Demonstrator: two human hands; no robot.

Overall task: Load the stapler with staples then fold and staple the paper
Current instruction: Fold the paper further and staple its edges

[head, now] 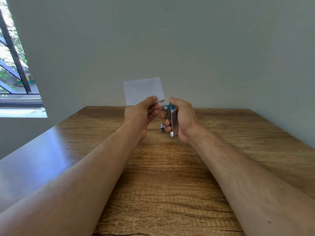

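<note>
Both forearms reach out over the wooden surface, raised so paper and tool meet in the air. Left grip pinches the folded paper upright by its lower corner, just beside the right grip, which is clamped around the stapler, apparently to staple that corner. Below it lies a small blue staple box.
</note>
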